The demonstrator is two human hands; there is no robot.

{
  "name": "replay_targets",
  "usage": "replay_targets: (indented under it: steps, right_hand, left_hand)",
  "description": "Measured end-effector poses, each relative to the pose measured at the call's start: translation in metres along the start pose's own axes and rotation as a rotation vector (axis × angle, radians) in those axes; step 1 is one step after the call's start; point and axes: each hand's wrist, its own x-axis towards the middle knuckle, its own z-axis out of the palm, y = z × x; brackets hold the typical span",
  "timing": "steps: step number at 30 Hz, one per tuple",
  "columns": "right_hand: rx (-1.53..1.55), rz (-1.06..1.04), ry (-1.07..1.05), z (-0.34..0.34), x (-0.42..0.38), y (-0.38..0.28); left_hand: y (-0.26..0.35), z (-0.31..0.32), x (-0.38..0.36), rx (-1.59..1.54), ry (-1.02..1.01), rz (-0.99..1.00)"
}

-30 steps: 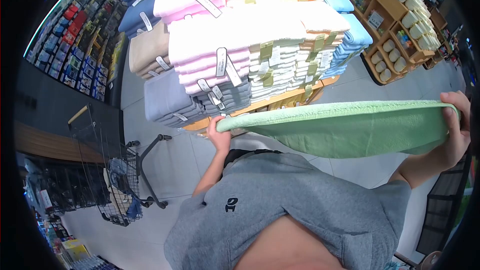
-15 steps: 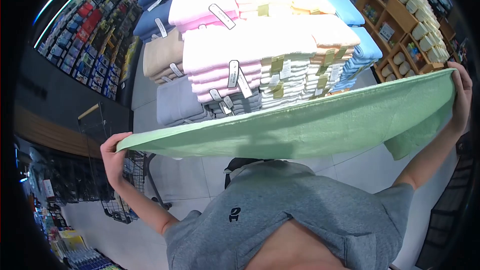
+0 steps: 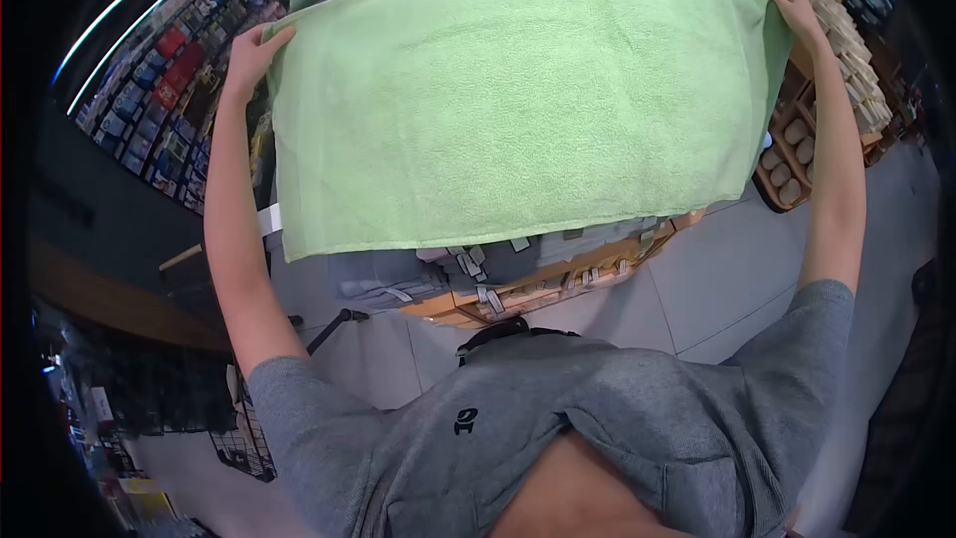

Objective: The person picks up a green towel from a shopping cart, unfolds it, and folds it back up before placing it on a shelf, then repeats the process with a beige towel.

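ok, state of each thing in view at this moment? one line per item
green towel: unfolded, held up flat by its two top corners, hanging in front of the display.
left hand: raised, fingers closed on the towel's left corner.
right hand: raised, fingers closed on the right corner.
folded towels: stacked on the wooden display, mostly hidden.
wire cart: standing on the floor at left.

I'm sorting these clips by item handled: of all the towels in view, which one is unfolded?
The light green towel, held spread out flat by its top corners between the left hand and right hand. The others, such as the grey towels, lie folded in stacks behind it.
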Motion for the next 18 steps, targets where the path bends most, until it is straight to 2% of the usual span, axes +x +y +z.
replay_targets:
  steps: [3,8,11,13,14,15,17,18]
  right_hand:
    - [-0.092,-0.081,0.029,0.054,0.002,0.008]
    - [0.001,0.019,-0.014,0.071,-0.002,0.003]
    - [0.146,0.067,-0.068,0.065,0.006,0.022]
    - [0.213,0.126,-0.073,0.05,0.002,0.016]
    - [0.229,0.111,-0.063,0.042,0.002,0.014]
    - [0.244,0.096,-0.049,0.032,0.004,0.017]
    - [0.272,0.044,-0.03,0.012,0.01,0.03]
    - [0.272,0.057,-0.006,0.0,0.005,0.025]
  left_hand:
    - [-0.052,0.045,0.029,0.001,0.064,-0.036]
    - [-0.081,0.047,0.033,-0.072,0.019,0.004]
    - [-0.054,0.029,0.013,-0.126,0.034,-0.024]
    - [-0.043,0.016,0.006,-0.283,0.05,0.042]
    - [-0.035,0.005,0.002,-0.231,0.061,0.048]
    - [-0.039,-0.014,0.005,-0.249,-0.01,0.024]
    - [-0.012,-0.035,-0.02,-0.337,0.036,0.204]
    - [0.002,-0.053,-0.036,-0.357,0.03,0.224]
